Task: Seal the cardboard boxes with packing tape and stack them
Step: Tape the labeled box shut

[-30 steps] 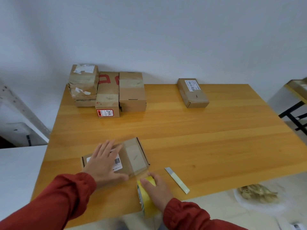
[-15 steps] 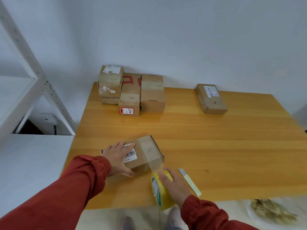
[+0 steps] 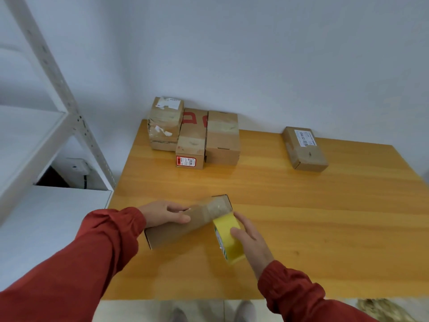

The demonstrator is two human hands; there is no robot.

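Box [image 3: 178, 231] being worked on sits at the table's [image 3: 313, 217] near left, long axis running near-left to far-right, plain brown side toward the camera. Left hand [image 3: 162, 213] grips it at the upper left: thumb along the near face, fingers over the top edge. Right hand [image 3: 251, 240] is clamped round a yellow tape roll [image 3: 228, 238], thumb across the roll's outer face, fingers wrapped over its far side. Roll stands on edge, touching the box's right end, where a glossy band of tape [image 3: 218, 206] crosses the cardboard. Cannot tell whether the box lies flat or is tipped onto one edge. Both arms in red sleeves [image 3: 104, 247]. Far left of the table, against the wall, three boxes touch side by side: a tape-wrapped box [image 3: 166, 124] standing higher than the others, a box with red markings [image 3: 191, 142] and a plain box [image 3: 222, 138]. Far right, well apart from them, a lone labelled box [image 3: 304, 148] lies flat. White metal shelving [image 3: 69, 101] stands left of the table. Pale, blurred heap [image 3: 383, 310] on the floor at near right.
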